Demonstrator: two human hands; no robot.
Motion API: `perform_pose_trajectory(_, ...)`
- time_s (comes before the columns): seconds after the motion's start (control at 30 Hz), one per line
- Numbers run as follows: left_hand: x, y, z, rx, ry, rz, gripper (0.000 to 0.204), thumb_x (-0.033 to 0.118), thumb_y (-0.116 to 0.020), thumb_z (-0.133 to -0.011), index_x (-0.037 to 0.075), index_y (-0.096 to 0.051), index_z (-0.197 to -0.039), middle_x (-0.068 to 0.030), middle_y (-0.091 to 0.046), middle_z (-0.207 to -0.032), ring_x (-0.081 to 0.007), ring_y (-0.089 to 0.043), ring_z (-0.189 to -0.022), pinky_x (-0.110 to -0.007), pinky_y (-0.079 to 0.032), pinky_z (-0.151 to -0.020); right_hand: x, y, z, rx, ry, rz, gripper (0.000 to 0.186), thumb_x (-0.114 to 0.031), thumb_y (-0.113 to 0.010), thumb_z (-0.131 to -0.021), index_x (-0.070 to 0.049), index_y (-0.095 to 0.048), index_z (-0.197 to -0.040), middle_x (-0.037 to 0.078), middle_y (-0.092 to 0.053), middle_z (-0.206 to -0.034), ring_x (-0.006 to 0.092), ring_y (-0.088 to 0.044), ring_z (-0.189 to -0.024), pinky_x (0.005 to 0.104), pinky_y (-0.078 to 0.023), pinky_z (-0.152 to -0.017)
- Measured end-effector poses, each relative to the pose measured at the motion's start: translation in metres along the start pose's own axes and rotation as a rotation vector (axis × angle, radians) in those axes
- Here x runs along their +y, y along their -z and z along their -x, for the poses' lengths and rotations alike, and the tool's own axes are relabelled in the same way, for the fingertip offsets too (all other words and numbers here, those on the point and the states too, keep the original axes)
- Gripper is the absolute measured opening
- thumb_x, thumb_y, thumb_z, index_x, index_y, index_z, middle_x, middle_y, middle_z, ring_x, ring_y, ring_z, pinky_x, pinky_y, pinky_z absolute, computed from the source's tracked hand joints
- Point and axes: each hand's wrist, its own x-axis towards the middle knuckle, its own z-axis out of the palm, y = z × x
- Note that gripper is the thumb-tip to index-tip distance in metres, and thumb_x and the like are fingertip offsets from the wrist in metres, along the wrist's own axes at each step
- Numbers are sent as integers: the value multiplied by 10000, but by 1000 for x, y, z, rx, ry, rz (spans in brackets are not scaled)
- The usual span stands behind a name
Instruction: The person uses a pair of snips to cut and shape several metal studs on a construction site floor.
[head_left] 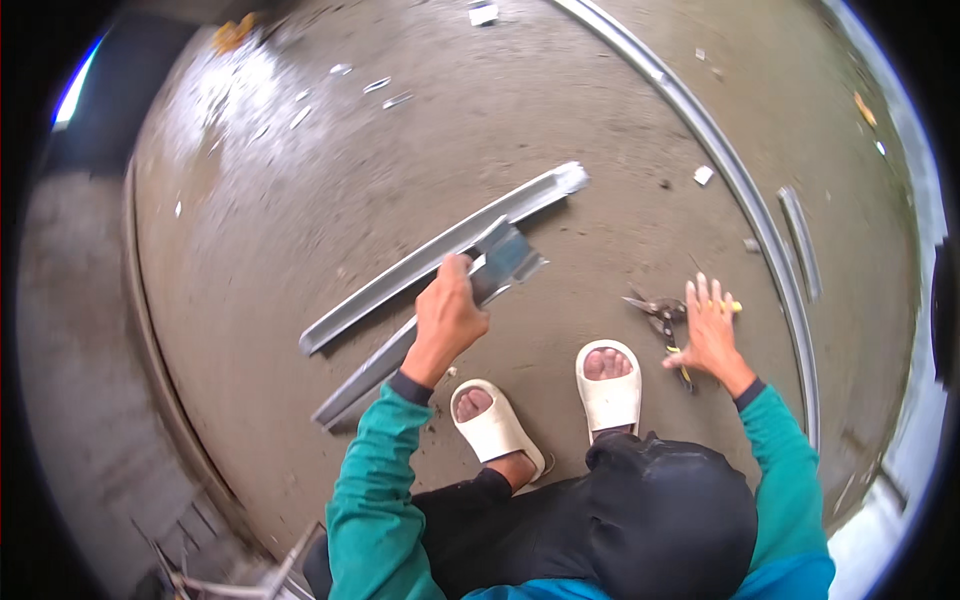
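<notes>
My left hand [447, 318] is closed round a short metal channel [372, 380] with a U-shaped profile. The far end of this piece is cut, and its flaps [508, 260] splay outward. Just beyond it, a second metal channel [395, 287] lies slantwise on the floor. My right hand [712, 340] is open, fingers spread, over a pair of tin snips [664, 318] with dark jaws and yellow-and-black handles. The hand partly covers the snips, and whether it touches them I cannot tell.
A long metal channel [735, 180] runs along the right, with a short metal strip [800, 245] beyond it. Small metal scraps [378, 85] and a white piece [703, 175] litter the concrete floor [260, 230]. My cream sandals [610, 400] stand between the hands. A metal frame [225, 588] is at lower left.
</notes>
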Motion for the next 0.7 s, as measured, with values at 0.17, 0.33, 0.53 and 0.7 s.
perform_pose_trajectory(0.17,-1,49,4,41,-67,57,503,-2,-656,-624,3,-476,-1094,-233,-572,-960,-430,-601,-887,-465,-490,-736,-12,1,2,4,26,40,1477,-590,-905,-402,26,-152,-1514,254,-162,-1570,454,-137,-1454,607,-147,-1157)
perform_pose_trajectory(0.33,-7,69,-9,57,-323,-32,443,-51,-646,-594,-2,-481,-1002,-196,-533,-890,-402,-561,-855,-457,-471,-732,-21,-6,24,6,-162,56,1467,-572,-909,-408,27,-148,-1510,245,-203,-1558,419,-167,-1454,601,-162,-1151)
perform_pose_trajectory(0.53,-23,27,-44,-84,-492,-316,442,-17,-702,-584,25,-494,-971,-144,-562,-883,-321,-588,-858,-403,-462,-710,-17,-15,28,9,-184,38,1384,-483,-903,-457,44,-156,-1496,251,-278,-1516,396,-212,-1443,584,-179,-1149)
perform_pose_trajectory(0.7,-53,-10,-42,13,-510,-331,453,29,-723,-604,56,-524,-1010,-145,-540,-978,-297,-547,-976,-407,-407,-904,8,-42,26,168,-67,-72,1072,-315,-825,-539,52,-318,-1409,236,-443,-1362,384,-428,-1273,486,-324,-1078)
